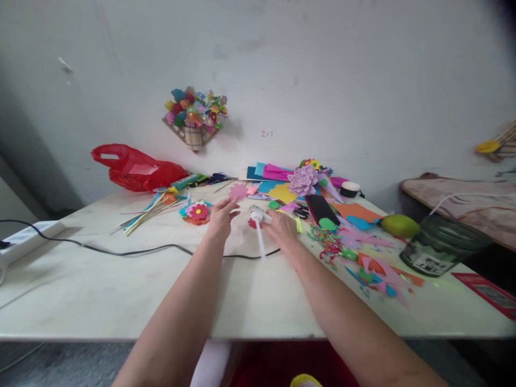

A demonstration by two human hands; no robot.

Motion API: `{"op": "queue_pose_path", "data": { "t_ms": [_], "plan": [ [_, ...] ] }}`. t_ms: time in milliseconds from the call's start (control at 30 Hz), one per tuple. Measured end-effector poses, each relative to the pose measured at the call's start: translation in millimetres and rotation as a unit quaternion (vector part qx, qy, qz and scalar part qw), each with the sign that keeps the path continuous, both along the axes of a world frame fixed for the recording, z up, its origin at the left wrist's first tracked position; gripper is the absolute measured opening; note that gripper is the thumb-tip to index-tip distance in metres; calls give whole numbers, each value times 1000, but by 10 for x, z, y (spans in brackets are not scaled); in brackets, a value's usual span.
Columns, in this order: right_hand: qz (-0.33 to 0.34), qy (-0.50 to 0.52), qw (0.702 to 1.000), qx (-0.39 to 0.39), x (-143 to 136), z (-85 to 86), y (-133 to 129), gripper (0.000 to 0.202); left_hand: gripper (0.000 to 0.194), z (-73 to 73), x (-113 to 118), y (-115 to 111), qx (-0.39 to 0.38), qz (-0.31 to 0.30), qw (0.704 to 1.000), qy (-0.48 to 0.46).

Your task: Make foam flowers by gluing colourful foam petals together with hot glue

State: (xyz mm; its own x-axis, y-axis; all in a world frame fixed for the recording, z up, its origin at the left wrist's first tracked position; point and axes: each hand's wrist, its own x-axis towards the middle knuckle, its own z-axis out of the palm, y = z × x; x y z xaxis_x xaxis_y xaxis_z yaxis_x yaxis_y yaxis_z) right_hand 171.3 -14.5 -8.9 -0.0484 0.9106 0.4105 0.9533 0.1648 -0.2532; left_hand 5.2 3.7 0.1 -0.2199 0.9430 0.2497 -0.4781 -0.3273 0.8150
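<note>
My left hand (221,216) pinches the lower edge of a pink foam flower (238,191) near the middle of the table. Close by on its right, my right hand (282,226) is closed around a white hot glue gun (258,214), whose translucent glue stick (260,241) sticks out toward me. A dark red piece (252,223) shows partly behind the glue gun. Left of my left hand lies a layered flower (198,211) with a red top and a yellow centre. Past my right hand are black-handled scissors (301,210) and a dark phone (322,210).
Foam sheets (282,192) and a lilac flower (303,180) lie at the back. Scraps (374,269) and a glass jar (437,247) occupy the right side. A black cable (141,250) runs from the power strip (32,239); a red bag (141,171) sits back left.
</note>
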Motion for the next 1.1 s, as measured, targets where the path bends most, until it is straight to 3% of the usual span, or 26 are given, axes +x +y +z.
{"op": "queue_pose_path", "data": {
  "t_ms": [167,300,467,533,633,767,933,1100],
  "plan": [
    [-39,209,977,-7,75,-20,105,31,26,-7,19,-20,-22,-65,998,-8],
    [-15,326,945,2,137,-63,223,32,23,-43,22,-16,-31,-90,995,7],
    [84,544,835,-26,177,-50,261,27,18,-128,6,49,-21,-99,995,7],
    [117,568,814,-30,185,-21,238,26,16,-153,-4,76,-24,-93,995,13],
    [157,567,808,-42,193,26,190,27,15,-173,-16,96,-35,-84,995,27],
    [184,536,821,-64,185,71,131,29,18,-174,-24,83,-45,-78,995,39],
    [179,511,837,-75,165,99,89,29,24,-143,-22,31,-56,-76,992,83],
    [159,549,818,-61,181,83,124,30,29,-134,-5,19,-54,-49,987,141]
  ]
}}
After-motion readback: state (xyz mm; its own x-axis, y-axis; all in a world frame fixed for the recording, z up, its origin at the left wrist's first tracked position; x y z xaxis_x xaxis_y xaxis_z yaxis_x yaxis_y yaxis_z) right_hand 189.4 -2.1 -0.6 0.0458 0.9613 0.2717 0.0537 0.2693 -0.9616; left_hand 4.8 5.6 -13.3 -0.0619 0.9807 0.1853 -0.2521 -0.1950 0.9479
